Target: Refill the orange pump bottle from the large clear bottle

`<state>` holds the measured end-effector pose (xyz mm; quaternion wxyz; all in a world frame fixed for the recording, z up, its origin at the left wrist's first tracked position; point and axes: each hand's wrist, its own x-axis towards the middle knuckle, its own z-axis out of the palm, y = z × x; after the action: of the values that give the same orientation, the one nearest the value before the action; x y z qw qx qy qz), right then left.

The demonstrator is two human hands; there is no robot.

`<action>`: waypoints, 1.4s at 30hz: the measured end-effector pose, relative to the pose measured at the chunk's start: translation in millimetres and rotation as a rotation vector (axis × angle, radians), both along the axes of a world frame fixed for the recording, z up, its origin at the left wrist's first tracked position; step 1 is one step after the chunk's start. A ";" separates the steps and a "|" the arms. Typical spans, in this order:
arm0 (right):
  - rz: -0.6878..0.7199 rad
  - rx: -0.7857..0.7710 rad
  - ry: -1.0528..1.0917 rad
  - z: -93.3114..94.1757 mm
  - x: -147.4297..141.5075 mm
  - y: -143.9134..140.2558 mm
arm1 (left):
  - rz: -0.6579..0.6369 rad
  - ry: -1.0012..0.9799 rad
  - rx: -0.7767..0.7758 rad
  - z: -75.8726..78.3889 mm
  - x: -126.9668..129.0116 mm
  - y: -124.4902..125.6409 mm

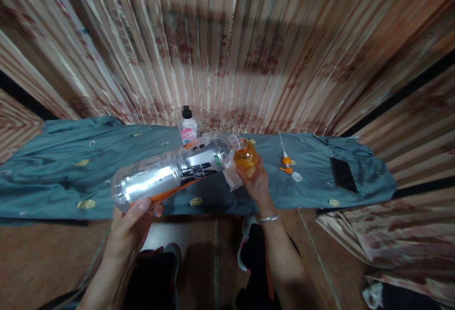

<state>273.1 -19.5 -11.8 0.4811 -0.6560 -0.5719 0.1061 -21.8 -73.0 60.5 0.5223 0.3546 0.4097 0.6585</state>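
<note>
My left hand (137,217) is closed around the base end of a large clear plastic bottle (152,182) with a silver, black and orange label. The bottle lies tilted almost level, its open neck pointing right. At that mouth is a small orange translucent bottle (246,158), gripped in my right hand (258,179), with a bracelet on the wrist. Whether the two mouths touch, I cannot tell. Partly behind the right hand, a pale pink-white packet (232,178) lies on the cloth. An orange pump top with a dip tube (286,162) rests to the right.
A teal patterned cloth (117,151) covers the narrow table. Behind the big bottle stands a clear bottle with a black cap and pink label (188,127). A white disc (296,176) lies beside the pump top, and a black phone (343,174) farther right. Striped curtains (213,54) hang behind.
</note>
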 end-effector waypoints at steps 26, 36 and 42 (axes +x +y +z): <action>0.007 0.022 -0.021 -4.8 0.8 2.5 | 0.091 0.001 0.017 17.7 9.4 1.1; 0.012 0.019 -0.025 -3.6 -0.1 2.2 | 0.130 -0.003 0.021 20.0 11.9 0.5; 0.002 0.034 -0.034 -4.6 -0.2 2.4 | 0.111 -0.004 0.058 17.4 8.9 0.9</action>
<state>272.9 -17.2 -16.3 0.4824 -0.6487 -0.5825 0.0855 -12.9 -72.1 77.9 0.4754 0.3450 0.4083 0.6987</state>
